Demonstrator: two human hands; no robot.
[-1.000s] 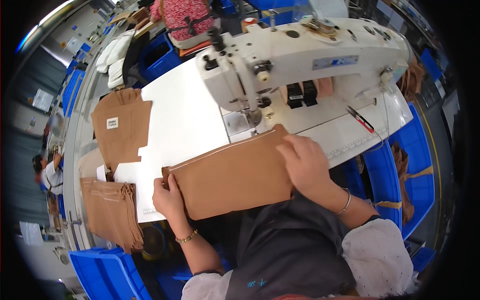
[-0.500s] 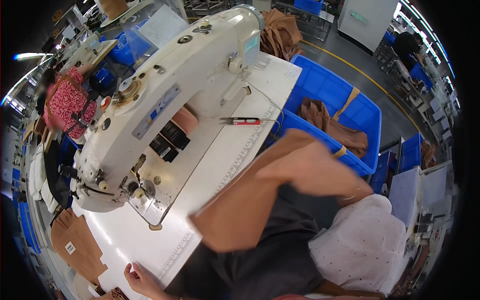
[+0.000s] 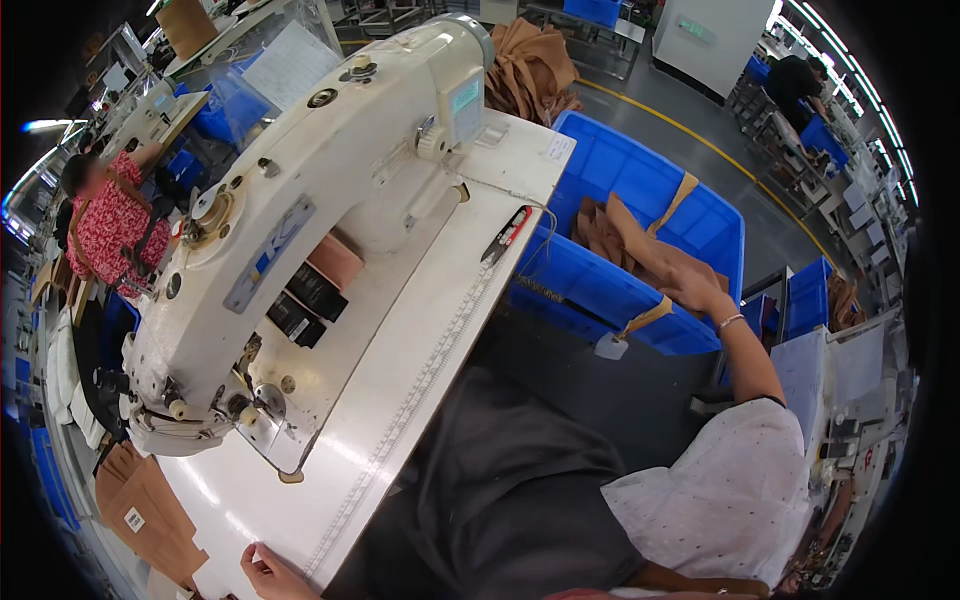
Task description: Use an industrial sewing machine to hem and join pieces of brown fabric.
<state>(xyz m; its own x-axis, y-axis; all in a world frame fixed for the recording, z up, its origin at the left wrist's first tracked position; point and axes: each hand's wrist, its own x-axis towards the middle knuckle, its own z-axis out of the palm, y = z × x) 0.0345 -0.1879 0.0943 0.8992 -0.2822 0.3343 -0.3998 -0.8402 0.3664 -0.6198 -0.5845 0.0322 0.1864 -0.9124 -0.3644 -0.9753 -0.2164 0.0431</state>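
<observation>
My right hand (image 3: 690,283) reaches into a blue crate (image 3: 600,270) on the right, its fingers on a brown fabric piece (image 3: 632,232). The exact grip is hard to see because hand and cloth blend in colour. More crumpled brown pieces lie beneath it in the crate. My left hand (image 3: 268,574) rests at the near edge of the white sewing table (image 3: 370,400), fingers loosely bent and apart, holding nothing. Beyond it stands a white sewing machine (image 3: 300,180). Red-and-black thread snips (image 3: 508,233) lie on the table's right side.
Stacked brown pieces with a white label (image 3: 150,515) lie left of the table. Brown cloth (image 3: 530,70) is heaped behind the machine. Dark boxes (image 3: 312,290) sit under the machine arm. A yellow strap (image 3: 672,205) hangs on the crate. People work at the far left and right.
My right hand has carried the brown fabric piece from above my lap, rightward and away, into the blue crate. My left hand stays at the table edge. The whole view has shifted slightly.
</observation>
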